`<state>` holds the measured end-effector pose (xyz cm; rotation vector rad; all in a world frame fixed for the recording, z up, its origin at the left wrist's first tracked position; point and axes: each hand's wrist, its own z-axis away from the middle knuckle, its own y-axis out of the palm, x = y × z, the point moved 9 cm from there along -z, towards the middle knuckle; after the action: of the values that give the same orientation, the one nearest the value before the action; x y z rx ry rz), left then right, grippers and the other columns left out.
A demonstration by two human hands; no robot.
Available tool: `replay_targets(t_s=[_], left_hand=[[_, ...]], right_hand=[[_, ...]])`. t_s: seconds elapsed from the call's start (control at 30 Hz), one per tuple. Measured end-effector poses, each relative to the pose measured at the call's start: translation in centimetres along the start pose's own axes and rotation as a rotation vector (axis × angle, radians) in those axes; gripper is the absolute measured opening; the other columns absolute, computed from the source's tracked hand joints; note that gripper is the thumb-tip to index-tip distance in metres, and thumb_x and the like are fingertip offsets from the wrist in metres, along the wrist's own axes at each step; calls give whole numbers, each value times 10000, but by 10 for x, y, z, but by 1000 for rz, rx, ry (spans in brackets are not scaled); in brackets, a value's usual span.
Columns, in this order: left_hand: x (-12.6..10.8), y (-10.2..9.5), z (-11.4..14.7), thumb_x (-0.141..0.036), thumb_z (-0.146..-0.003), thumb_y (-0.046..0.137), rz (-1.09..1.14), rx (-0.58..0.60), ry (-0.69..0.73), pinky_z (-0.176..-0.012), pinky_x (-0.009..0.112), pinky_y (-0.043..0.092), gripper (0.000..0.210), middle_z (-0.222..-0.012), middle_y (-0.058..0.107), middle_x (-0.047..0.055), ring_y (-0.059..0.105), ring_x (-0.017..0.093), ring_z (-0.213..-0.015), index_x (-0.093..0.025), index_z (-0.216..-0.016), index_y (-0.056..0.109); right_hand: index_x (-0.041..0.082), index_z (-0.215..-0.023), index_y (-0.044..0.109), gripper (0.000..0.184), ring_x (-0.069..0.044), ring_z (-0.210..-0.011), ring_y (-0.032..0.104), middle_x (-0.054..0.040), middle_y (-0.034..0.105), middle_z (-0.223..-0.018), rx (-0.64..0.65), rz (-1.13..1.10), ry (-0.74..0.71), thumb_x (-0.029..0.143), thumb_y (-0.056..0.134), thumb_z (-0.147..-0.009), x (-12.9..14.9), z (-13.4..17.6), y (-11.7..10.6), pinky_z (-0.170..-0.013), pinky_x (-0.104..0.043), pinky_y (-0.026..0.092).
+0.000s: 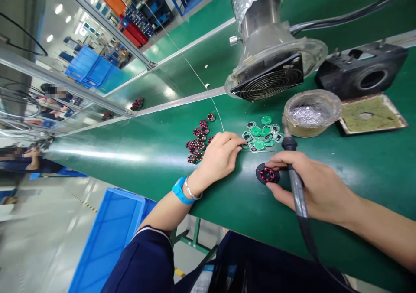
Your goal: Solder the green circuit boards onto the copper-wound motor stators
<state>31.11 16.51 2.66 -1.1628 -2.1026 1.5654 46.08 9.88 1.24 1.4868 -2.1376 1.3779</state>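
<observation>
My left hand (221, 156) reaches to the left edge of a pile of small round green circuit boards (260, 143). Its fingers are bent close together; the fingertips meet the pile, and what they pinch, if anything, is hidden. A soldering iron (296, 189) rests in my right hand (320, 189), its tip pointing up toward the back of the bench. With the same hand's thumb and forefinger I touch a red-and-black wound motor stator (267, 174), which sits on a round black base (260, 179) on the green bench top.
Several wound stators (196, 143) stand grouped left of my left hand. Behind lie a pot of silvery solder (308, 113), a sponge tray (370, 114), a black iron stand (364, 72) and a fume extractor hood (276, 67). A blue crate (107, 241) is below the bench; another person (29, 158) sits far left.
</observation>
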Motion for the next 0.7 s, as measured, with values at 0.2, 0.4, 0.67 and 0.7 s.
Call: replay_targets(t_s=[0.2, 0.4, 0.67, 0.7], left_hand=[[23, 21, -14, -353, -873, 690, -11, 158, -294, -922, 393, 515, 308, -1058, 640, 102, 609, 238, -994, -122, -1070, 641], [31, 27, -22, -316, -857, 704, 116, 233, -403, -885, 347, 522, 358, -1138, 603, 82, 616, 184, -912, -156, -1165, 614], [51, 29, -23, -270, -777, 731, 346, 249, -502, -711, 310, 502, 215, -836, 657, 14, 598, 151, -680, -175, -954, 654], [54, 31, -22, -313, -788, 717, 389, 250, -525, -714, 316, 509, 250, -838, 665, 16, 613, 162, -697, -179, -985, 642]], right_hand=[[198, -1176, 500, 303, -176, -811, 701, -55, 697, -973, -39, 56, 13, 231, 594, -890, 7, -1, -7, -706, -270, 581], [193, -1163, 532, 296, -160, -836, 698, -52, 703, -1005, -58, 87, 0, 201, 618, -880, 7, -1, -6, -739, -256, 573], [211, -1123, 529, 278, -168, -838, 686, -43, 701, -963, -93, 80, -27, 168, 566, -851, 14, -6, -8, -758, -292, 580], [218, -1116, 521, 281, -161, -846, 685, -34, 702, -965, -92, 100, -32, 176, 557, -840, 14, -7, -7, -775, -290, 582]])
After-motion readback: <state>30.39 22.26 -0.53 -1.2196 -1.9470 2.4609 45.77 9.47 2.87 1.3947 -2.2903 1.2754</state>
